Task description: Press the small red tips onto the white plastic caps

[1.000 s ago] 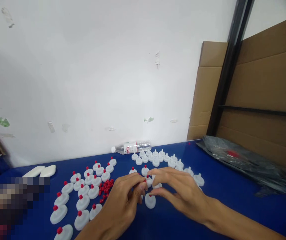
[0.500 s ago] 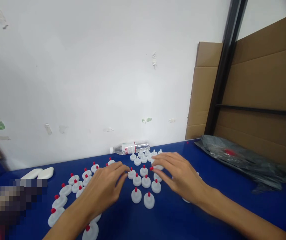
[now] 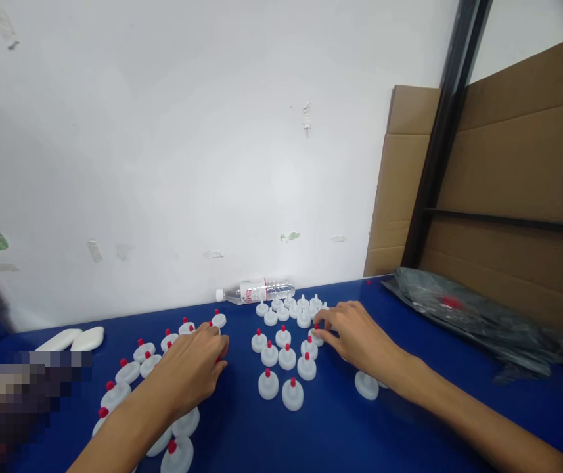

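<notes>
My right hand (image 3: 360, 335) pinches a small red tip cap (image 3: 316, 327) at the top of a white round nozzle lid (image 3: 316, 339). To the left, my left hand (image 3: 192, 364) is curled low over the table, with a bit of red (image 3: 219, 359) showing between thumb and fingers. Whether that red cap is loose or sits on a lid is hidden. Between the hands stand several white lids with red tips, such as one lid (image 3: 292, 395) in front. Behind them, several lids (image 3: 270, 318) have bare white nozzles.
More red-tipped lids (image 3: 177, 456) stand in rows at the left, partly behind my forearm. A clear bottle (image 3: 256, 291) lies against the wall. White lids (image 3: 366, 386) sit by my right wrist, a dark plastic bag (image 3: 478, 322) at right, white oval pieces (image 3: 88, 338) at far left.
My left hand has drawn back leftward, away from the middle lids. My right hand has moved slightly right with the red cap, onto a lid at the group's right side.
</notes>
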A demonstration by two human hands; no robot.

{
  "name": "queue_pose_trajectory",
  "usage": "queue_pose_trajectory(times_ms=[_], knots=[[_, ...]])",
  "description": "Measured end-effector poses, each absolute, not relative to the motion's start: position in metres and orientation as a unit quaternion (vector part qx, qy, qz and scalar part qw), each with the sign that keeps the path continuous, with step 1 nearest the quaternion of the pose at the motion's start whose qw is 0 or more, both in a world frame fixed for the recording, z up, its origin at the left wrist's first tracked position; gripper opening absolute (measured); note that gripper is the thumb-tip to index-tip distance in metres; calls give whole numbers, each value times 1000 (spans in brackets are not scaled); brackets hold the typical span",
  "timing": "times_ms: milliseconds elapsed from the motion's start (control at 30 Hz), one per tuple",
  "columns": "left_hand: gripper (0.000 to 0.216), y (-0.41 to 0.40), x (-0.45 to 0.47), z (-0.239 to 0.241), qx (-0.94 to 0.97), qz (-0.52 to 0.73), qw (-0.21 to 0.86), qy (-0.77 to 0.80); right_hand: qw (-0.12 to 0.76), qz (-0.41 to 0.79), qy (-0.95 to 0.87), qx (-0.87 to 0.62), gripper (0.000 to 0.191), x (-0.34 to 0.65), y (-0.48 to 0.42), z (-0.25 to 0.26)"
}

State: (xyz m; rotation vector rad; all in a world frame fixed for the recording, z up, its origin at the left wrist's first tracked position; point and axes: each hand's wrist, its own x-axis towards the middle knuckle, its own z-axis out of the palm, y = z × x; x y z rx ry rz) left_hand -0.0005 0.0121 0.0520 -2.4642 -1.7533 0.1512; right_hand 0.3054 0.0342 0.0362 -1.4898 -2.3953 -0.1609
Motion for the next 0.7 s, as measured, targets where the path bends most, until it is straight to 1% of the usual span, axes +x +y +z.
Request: queue_pose_trajectory(times_ms=[133, 300, 367, 467, 567, 700], knots=[[12, 13, -1, 52, -809, 62, 65, -581, 136, -34, -826, -546, 22, 318, 32, 51], [17, 14, -3, 50, -813, 68, 65, -575, 83, 6, -828, -555, 22, 330, 28, 54], [20, 14, -3, 49, -815, 64, 66, -572, 76, 19, -830, -552, 19, 330, 25, 51], [24, 14, -4, 48, -818, 57, 63, -568, 83, 33, -836, -542, 15, 330, 22, 46], [25, 14, -4, 48, -819, 50, 56, -569, 102, 33, -845, -524, 18, 328, 22, 44], [21, 16, -6, 47, -816, 41, 53, -574, 148, 24, -854, -498, 20, 326, 25, 45]])
